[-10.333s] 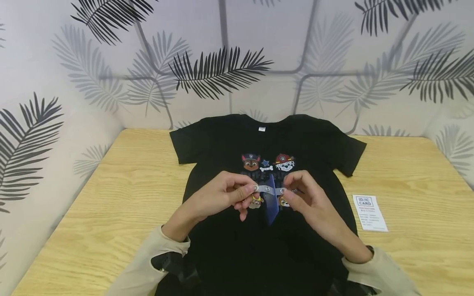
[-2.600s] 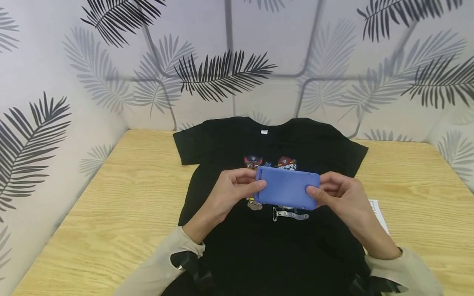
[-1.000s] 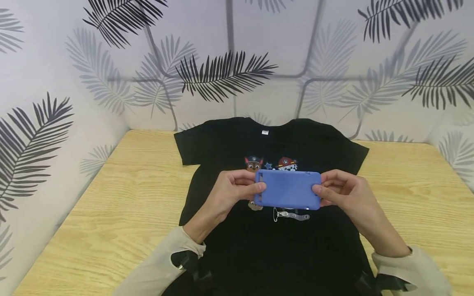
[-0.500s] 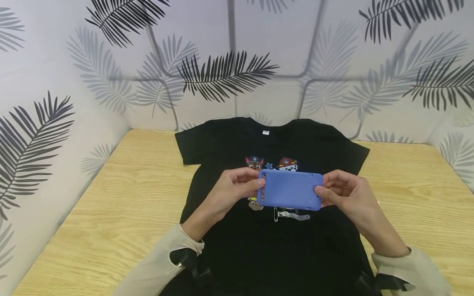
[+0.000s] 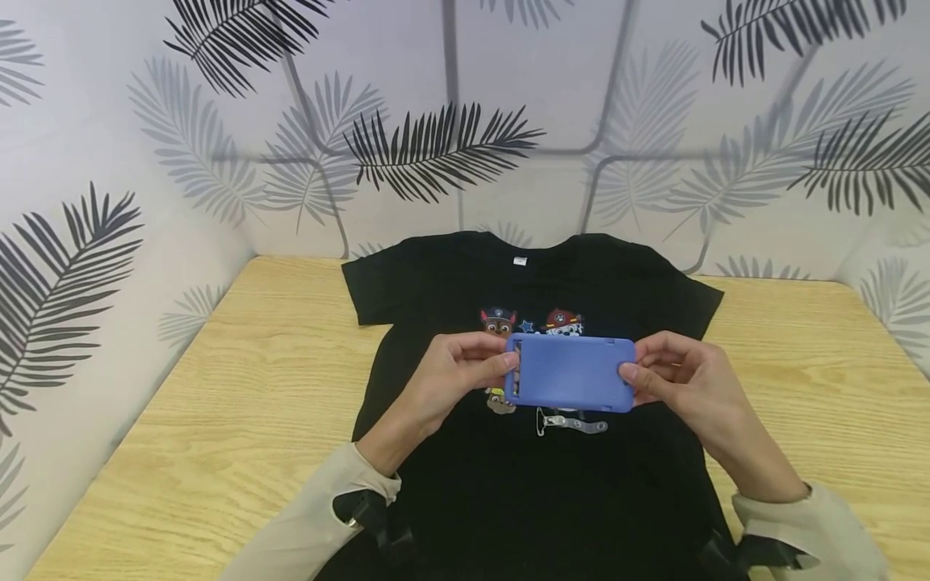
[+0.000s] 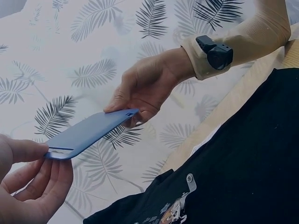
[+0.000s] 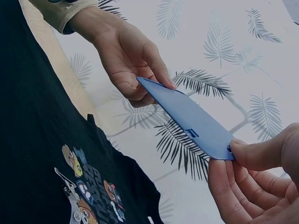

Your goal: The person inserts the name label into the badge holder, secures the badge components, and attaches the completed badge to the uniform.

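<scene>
A blue plastic card holder (image 5: 570, 373) is held level between both hands above a black T-shirt (image 5: 538, 492). My left hand (image 5: 456, 379) pinches its slotted end, thumb on top and fingers below; the left wrist view shows this slot (image 6: 60, 150) beside the thumb. At the opposite end my right hand (image 5: 679, 375) pinches the edge between thumb and fingers. Just below the holder, a clear badge strap with a metal clip (image 5: 570, 422) lies on the shirt, touched by neither hand. The holder hides part of the shirt's cartoon dog print (image 5: 499, 321).
The T-shirt lies spread out on a light wooden table (image 5: 240, 379). A white printed card (image 6: 205, 140) lies on the table to the shirt's right, mostly hidden by the right arm in the head view. A leaf-patterned cloth (image 5: 407, 73) hangs behind.
Ten seconds ago both hands held the strap, threaded through the holder; now the strap lies on the shirt and the hands hold the holder flat. Over the last second, hardly any movement shows.
</scene>
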The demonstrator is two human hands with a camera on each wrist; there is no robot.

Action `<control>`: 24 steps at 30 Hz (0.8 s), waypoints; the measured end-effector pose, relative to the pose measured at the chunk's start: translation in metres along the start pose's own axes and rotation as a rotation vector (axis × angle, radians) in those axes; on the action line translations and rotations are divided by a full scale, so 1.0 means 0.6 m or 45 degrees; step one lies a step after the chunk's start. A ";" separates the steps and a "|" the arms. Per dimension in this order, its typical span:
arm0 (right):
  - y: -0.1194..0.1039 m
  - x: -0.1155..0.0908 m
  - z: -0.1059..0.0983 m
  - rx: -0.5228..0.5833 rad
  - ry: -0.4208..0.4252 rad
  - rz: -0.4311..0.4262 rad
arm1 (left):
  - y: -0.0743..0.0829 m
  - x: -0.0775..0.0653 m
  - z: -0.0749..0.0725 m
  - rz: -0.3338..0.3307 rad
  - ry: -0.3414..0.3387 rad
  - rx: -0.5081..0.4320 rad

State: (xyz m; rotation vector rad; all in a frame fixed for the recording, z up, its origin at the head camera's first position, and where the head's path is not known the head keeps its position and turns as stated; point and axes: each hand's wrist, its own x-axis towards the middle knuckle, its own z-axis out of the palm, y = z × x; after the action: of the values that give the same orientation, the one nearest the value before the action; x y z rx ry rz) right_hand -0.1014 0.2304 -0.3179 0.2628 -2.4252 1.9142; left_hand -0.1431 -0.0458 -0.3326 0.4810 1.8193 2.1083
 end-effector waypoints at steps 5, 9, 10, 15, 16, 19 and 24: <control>-0.002 0.000 -0.002 -0.007 0.003 0.003 | 0.001 0.000 0.001 -0.016 0.020 -0.021; -0.001 0.000 -0.002 -0.012 0.006 0.000 | 0.000 0.001 0.000 -0.017 0.034 -0.017; 0.000 0.000 -0.001 -0.005 0.005 -0.001 | -0.001 0.001 -0.001 -0.018 0.037 -0.014; 0.004 -0.001 0.002 0.024 -0.008 -0.009 | -0.003 0.001 -0.002 -0.033 0.038 0.003; 0.005 -0.001 0.002 0.033 -0.009 -0.012 | -0.003 0.002 -0.002 -0.036 0.035 0.004; 0.005 0.000 0.002 0.037 -0.012 -0.015 | -0.006 0.004 0.000 -0.049 0.027 0.000; 0.006 0.000 0.001 0.047 -0.015 -0.002 | -0.012 0.006 0.004 -0.081 0.018 -0.014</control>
State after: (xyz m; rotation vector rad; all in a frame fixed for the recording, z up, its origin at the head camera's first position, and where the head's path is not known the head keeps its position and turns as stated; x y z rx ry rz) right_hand -0.1022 0.2309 -0.3215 0.2783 -2.3980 1.9634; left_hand -0.1450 -0.0413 -0.3390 0.4014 1.8053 2.0832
